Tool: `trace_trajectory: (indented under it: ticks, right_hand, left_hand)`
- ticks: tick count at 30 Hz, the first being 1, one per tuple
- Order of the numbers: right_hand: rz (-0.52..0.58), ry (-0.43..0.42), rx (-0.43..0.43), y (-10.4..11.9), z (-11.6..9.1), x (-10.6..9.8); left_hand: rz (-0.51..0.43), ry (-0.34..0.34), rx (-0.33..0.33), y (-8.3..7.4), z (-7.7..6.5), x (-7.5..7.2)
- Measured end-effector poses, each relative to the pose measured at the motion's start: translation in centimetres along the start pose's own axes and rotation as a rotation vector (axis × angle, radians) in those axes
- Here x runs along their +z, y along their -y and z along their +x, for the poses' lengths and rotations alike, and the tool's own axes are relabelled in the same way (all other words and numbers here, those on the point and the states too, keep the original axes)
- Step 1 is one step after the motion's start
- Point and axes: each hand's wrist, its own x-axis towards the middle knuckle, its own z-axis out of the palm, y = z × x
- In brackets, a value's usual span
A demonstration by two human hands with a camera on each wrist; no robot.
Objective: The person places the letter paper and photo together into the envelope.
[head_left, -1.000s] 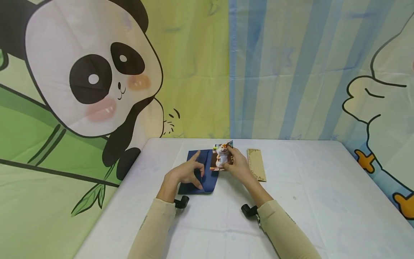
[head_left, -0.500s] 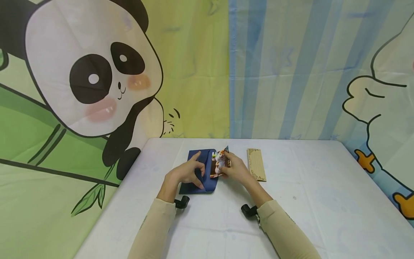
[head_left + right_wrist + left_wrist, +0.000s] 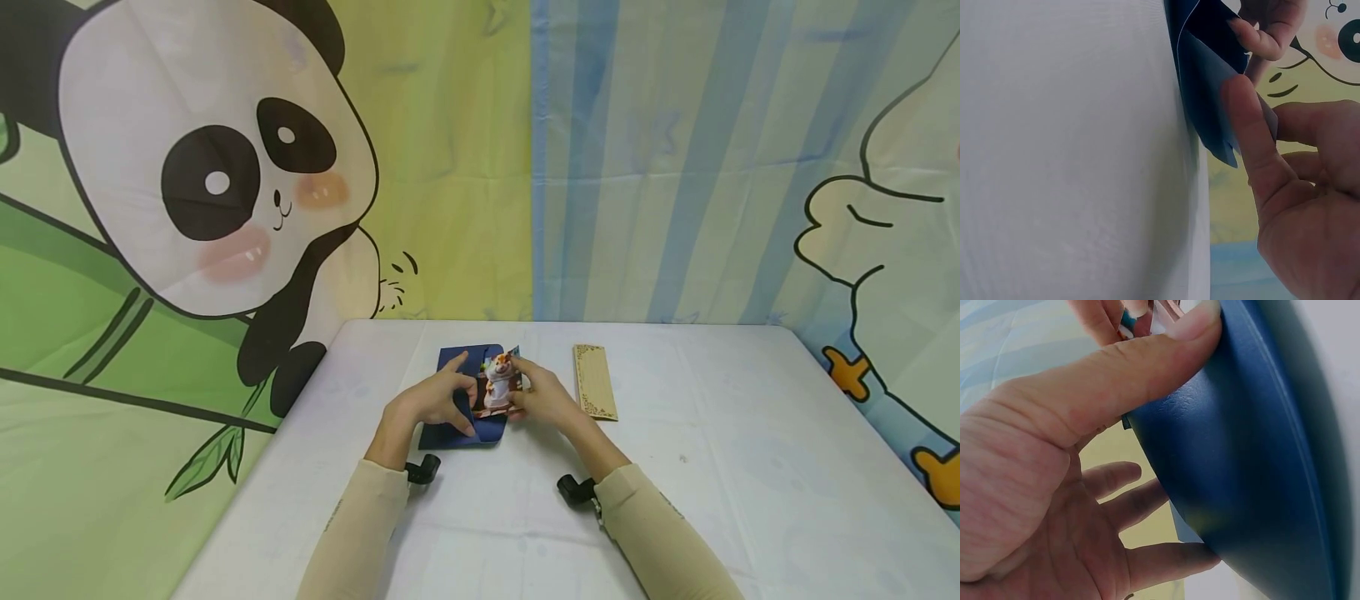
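"Between the thumb and fingers of the right hand, what's pinched?"
"1 animal picture card, over the opening of the navy envelope; whether its edge is inside, I can't tell."
"And the left hand?"
"Gripping that envelope."
"Beyond?"
"1 tan patterned strip, on the white table."

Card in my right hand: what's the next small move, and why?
Probably ease the card left into the envelope. Your right hand pinches it at the envelope's mouth, which gapes open where your left hand holds it.
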Motion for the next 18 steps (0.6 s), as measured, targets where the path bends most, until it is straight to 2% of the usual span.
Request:
trace_trajectory:
  ticks: [12,18]
  right_hand:
    - [0.021,0.037,0.007,0.31,-0.26,0.21]
    - [-0.077,0.003,-0.026,0.20,-0.09,0.31]
  left_hand:
    - [-0.017,-0.012,0.023,-0.06,0.09,0.06]
    - [-0.017,-0.010,0.014,-0.14,0.10,0.10]
